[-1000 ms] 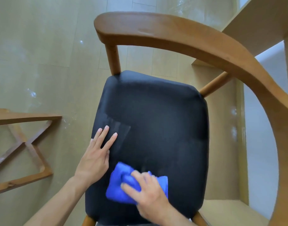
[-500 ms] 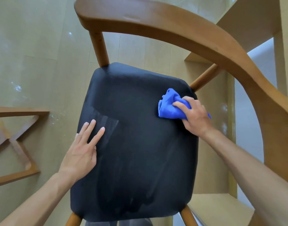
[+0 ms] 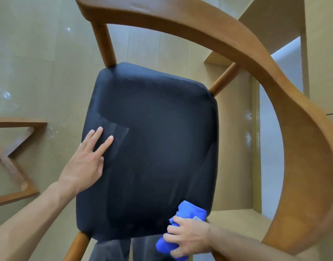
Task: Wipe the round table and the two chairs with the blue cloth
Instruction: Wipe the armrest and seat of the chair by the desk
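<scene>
A wooden chair with a curved backrest (image 3: 227,40) and a black padded seat (image 3: 158,144) fills the view from above. My right hand (image 3: 188,238) grips the bunched blue cloth (image 3: 190,211) at the seat's near right corner, partly over the front edge. My left hand (image 3: 88,159) rests flat on the seat's left side with fingers straight. Faint wipe streaks show on the seat near the left fingers.
A wooden cross-shaped table base (image 3: 13,162) stands on the beige tiled floor at the left. Light wooden furniture panels (image 3: 275,21) rise at the right behind the chair. Dark trouser legs (image 3: 116,249) show below the seat's front edge.
My right hand swept the blue cloth from the seat's near edge to its far right corner, then back down to the near right corner. My left hand stayed flat on the seat.
</scene>
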Action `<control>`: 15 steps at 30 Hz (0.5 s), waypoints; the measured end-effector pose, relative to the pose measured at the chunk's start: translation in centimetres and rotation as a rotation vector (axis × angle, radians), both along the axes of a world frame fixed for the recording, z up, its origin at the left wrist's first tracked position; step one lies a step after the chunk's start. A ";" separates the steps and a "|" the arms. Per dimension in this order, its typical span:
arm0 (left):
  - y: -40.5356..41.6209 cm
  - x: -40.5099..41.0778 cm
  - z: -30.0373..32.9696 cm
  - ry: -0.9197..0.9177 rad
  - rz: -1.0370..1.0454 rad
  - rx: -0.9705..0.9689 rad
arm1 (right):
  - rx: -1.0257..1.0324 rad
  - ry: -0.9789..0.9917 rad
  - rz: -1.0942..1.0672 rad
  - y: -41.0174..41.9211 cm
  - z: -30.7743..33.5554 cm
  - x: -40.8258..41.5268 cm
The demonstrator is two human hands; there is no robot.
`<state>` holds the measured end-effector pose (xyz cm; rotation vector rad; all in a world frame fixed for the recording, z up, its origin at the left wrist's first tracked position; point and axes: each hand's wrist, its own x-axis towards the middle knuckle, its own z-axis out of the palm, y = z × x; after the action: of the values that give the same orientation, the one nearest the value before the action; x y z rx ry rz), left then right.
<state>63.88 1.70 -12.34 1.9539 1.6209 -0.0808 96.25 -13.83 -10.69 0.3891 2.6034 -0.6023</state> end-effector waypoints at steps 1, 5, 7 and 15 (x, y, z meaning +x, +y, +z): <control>0.2 -0.1 0.0 -0.005 -0.011 0.007 | 0.010 0.030 0.072 1.3 -0.1 1.1; -0.2 0.1 -0.4 -0.009 0.017 0.026 | 0.197 0.118 -0.254 9.7 0.3 6.3; -0.5 0.3 -0.5 -0.010 0.035 0.037 | 0.195 0.060 -0.532 13.3 0.8 7.9; -0.3 0.2 -0.3 0.007 0.044 0.022 | 0.167 0.200 -1.468 13.8 -2.0 7.8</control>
<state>64.12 1.38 -12.64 1.9353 1.6745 -0.0527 104.01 -0.05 -12.66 2.4149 2.1000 -0.8199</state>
